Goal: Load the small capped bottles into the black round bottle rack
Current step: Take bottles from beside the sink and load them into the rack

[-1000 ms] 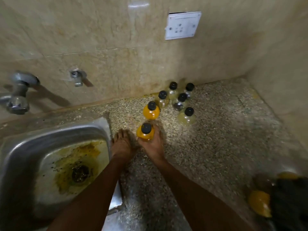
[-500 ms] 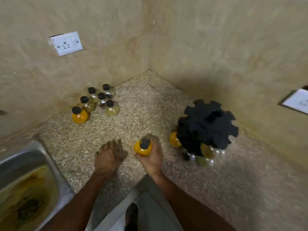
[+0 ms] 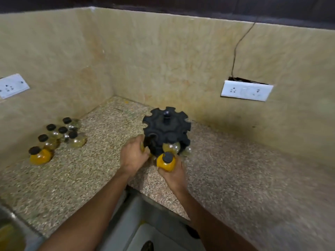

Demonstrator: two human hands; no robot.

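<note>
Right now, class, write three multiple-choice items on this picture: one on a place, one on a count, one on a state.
1. Where is the black rack?
A. In the sink
B. On the counter near the wall corner
C. On the floor

2. How many loose bottles stand at the left of the counter?
A. Two
B. Six
C. Ten

3. What is the right hand doing?
A. Resting flat
B. Turning a tap
C. Holding an orange bottle

Answers: 1 B, it stands on speckled stone below the walls; 2 B, six black caps show; 3 C, fingers wrap the bottle beside the rack.
</note>
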